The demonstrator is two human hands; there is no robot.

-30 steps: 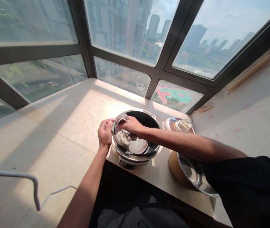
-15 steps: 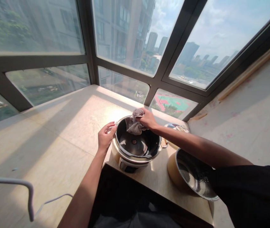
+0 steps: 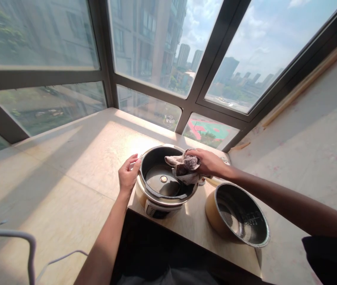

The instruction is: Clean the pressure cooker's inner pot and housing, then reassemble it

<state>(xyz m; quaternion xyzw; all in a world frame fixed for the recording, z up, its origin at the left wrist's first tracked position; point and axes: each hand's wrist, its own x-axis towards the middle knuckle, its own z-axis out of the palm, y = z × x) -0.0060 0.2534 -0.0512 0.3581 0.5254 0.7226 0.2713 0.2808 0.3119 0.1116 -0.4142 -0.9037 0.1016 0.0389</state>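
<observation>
An electric pressure cooker [image 3: 162, 202] with a pale gold body and dark inside stands lidless near the front edge of the ledge. Through its opening I see the round heating plate [image 3: 158, 184] with a small knob in the middle. My right hand [image 3: 208, 161] is closed around a bunched greyish-brown cloth [image 3: 188, 166], which hangs over the right inner wall of the cooker. My left hand [image 3: 128, 172] is at the cooker's left rim, fingers loosely curved and apart, the thumb by the rim; whether it presses there I cannot tell.
A gold inner pot [image 3: 216, 209] with a dark inside sits tilted to the right of the cooker. Partly behind my right arm lies a pale item. Grey cable [image 3: 11, 233] crosses the lower left. Framed windows [image 3: 156, 91] and a wall [image 3: 313, 158] bound the ledge.
My right hand and the cloth have moved from the cooker's back rim to its right side. My left hand stays at the left rim. The inner pot now shows fully; the view has shifted slightly.
</observation>
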